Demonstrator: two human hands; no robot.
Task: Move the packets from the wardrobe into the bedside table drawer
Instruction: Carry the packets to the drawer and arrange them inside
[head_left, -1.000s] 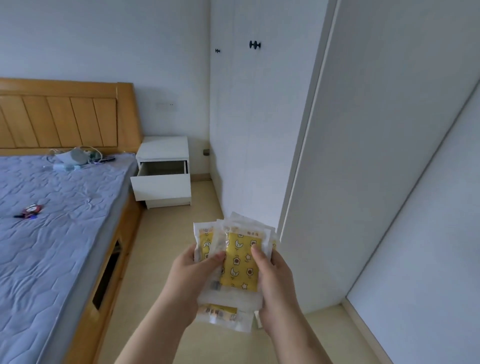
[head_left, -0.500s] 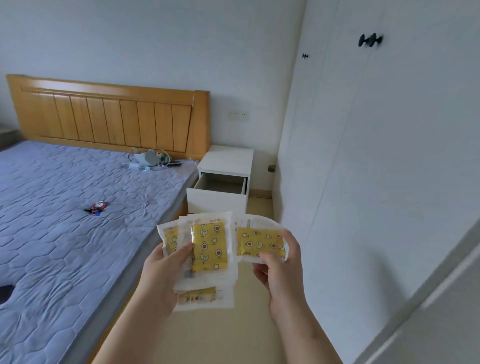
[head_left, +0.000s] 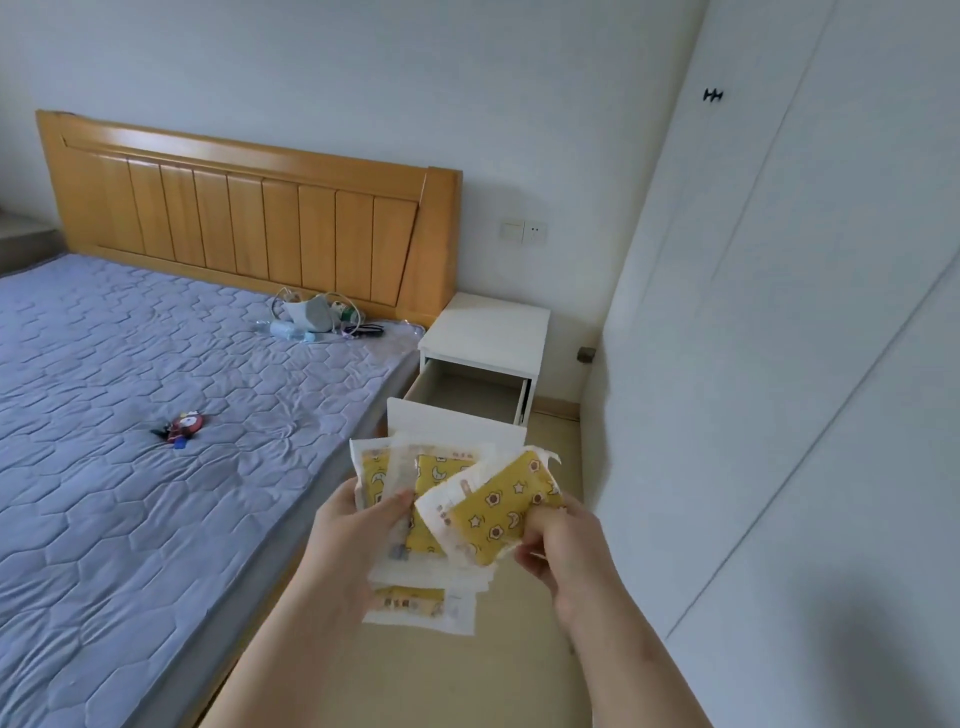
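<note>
A person's left hand (head_left: 358, 535) is gripping a fanned stack of yellow packets (head_left: 434, 475), its thumb pressing across the front. The right hand (head_left: 566, 551) is pinching one separate packet (head_left: 493, 506) by its near edge, tilting it so that its long axis is running up toward the far right. The open drawer (head_left: 457, 423) of the white bedside table (head_left: 488, 325) is lying straight ahead, beyond both hands and beside the bed (head_left: 130, 415). The right hand's packet looks best placed to go in first.

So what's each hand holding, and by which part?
The left hand grips the stack of packets by its left side; the right hand pinches a single packet at its right edge.
</note>
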